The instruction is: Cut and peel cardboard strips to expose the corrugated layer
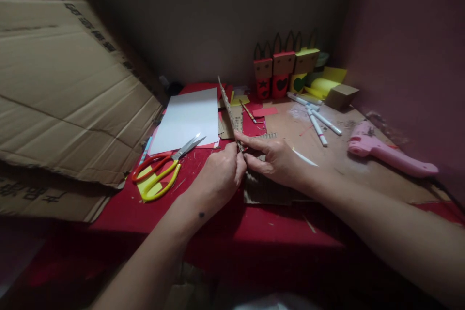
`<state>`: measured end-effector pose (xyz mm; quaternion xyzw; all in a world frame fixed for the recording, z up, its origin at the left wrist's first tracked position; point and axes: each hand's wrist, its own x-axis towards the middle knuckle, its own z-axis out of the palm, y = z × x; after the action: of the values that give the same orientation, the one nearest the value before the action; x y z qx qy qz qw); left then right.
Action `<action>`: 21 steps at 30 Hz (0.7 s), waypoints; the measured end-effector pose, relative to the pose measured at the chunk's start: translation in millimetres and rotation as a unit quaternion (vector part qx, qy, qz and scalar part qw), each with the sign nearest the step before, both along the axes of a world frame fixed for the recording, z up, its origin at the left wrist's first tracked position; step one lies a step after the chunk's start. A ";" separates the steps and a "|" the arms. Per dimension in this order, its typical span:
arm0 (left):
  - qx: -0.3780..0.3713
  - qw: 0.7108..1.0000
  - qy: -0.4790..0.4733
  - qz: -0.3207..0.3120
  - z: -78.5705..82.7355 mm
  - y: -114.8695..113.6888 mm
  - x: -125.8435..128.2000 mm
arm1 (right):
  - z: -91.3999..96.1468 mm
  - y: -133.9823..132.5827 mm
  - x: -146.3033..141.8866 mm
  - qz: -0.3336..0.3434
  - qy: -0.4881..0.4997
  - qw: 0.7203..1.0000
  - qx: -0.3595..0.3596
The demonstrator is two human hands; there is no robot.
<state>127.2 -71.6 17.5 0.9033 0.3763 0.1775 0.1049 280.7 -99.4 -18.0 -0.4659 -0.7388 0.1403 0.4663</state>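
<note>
Edge-on to me, a thin strip of corrugated cardboard (227, 106) stands upright and leans slightly left. My left hand (222, 169) is closed on its lower end. From the other side, my right hand (271, 157) pinches the same end, index finger along the cardboard and thumb below. The fingers hide the exact grip. Beneath my right hand lies a flat corrugated cardboard piece (265, 191). Left of my hands, scissors (174, 159) with one red and one yellow handle rest with blades apart. White paper (189, 118) lies just beyond them.
A large cardboard sheet (72, 82) leans at left. Three animal-like paper figures (279, 75) stand at the back, beside a yellow paper roll (323, 88). White markers (317, 127), a pencil (248, 111) and a pink handled tool (392, 150) lie on the red-covered table (261, 232).
</note>
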 end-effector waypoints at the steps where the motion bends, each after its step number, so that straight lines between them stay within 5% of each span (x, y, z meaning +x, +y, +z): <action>1: 0.003 1.000 0.003 0.000 0.1 0.3 -0.4 | 0.3 0.1 -0.2 0.000 0.002 1.000 -0.002; 9: 0.076 0.997 -0.016 0.015 -5.4 0.8 0.7 | 3.2 -1.5 -2.1 -0.003 0.018 1.000 -0.005; 15: -0.041 0.997 -0.065 -0.019 2.1 -2.6 -5.9 | 2.9 -2.0 -2.2 -0.002 0.013 1.000 0.001; 21: -0.024 0.998 -0.057 -0.011 2.5 -1.8 -7.0 | 2.3 -1.3 -0.8 0.001 -0.006 1.000 0.004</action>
<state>120.2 -73.4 20.0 0.8930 0.3637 0.2185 0.1502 280.0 -100.7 -15.7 -0.4639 -0.7429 0.1347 0.4633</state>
